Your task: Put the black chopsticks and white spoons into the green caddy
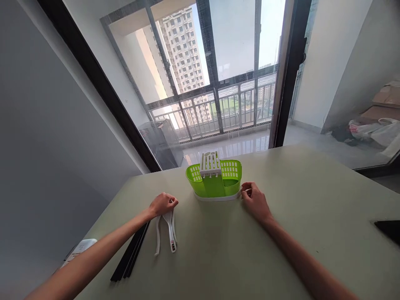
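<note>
Fingers of the left hand (161,204) curl around the upper ends of the white plastic spoons (170,231), just left of the green cutlery caddy (215,181); black chopsticks (129,254) lie farther left. The right hand (254,202), loosely curled and holding nothing visible, touches the caddy's white drip tray (218,197) at its right end. The spoons are probably light, stiff and smooth: grip mid-handle. The caddy, slotted green plastic with a white insert, likely slides easily on the pale table (312,208).
</note>
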Demonstrator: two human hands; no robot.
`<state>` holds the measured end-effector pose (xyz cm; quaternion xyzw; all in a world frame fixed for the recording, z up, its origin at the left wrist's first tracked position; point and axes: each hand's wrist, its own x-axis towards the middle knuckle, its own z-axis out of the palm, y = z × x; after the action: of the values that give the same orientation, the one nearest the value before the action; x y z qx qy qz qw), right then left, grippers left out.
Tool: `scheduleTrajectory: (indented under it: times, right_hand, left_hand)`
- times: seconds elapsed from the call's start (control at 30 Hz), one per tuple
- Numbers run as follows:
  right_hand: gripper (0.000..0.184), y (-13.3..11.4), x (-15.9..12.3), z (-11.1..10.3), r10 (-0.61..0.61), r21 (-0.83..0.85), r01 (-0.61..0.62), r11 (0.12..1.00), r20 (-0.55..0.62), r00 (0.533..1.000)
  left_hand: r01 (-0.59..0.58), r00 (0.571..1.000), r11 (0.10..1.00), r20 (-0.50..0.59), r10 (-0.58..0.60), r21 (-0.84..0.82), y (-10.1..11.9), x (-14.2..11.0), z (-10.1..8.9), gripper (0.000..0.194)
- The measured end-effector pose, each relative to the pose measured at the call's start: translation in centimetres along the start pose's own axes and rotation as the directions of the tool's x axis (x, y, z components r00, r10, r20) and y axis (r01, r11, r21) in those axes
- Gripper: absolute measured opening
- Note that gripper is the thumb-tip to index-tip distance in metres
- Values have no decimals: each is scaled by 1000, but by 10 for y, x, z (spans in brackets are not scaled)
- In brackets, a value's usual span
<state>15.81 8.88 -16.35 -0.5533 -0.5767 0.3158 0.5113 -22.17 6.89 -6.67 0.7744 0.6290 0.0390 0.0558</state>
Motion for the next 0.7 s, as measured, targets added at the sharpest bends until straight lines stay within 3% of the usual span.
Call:
scheduleTrajectory:
  times: [0.43, 0.7]
  right_hand:
    - [20, 2, 0, 0, -18, -36, 19, 999, 9, 1000]
    - [21, 2, 0, 0, -44, -46, 45, 998, 24, 999]
  left_hand:
    - [26, 996, 994, -86, -17, 105, 4, -12, 12, 44]
    - [-91, 990, 981, -88, 107, 174, 11, -12, 9, 45]
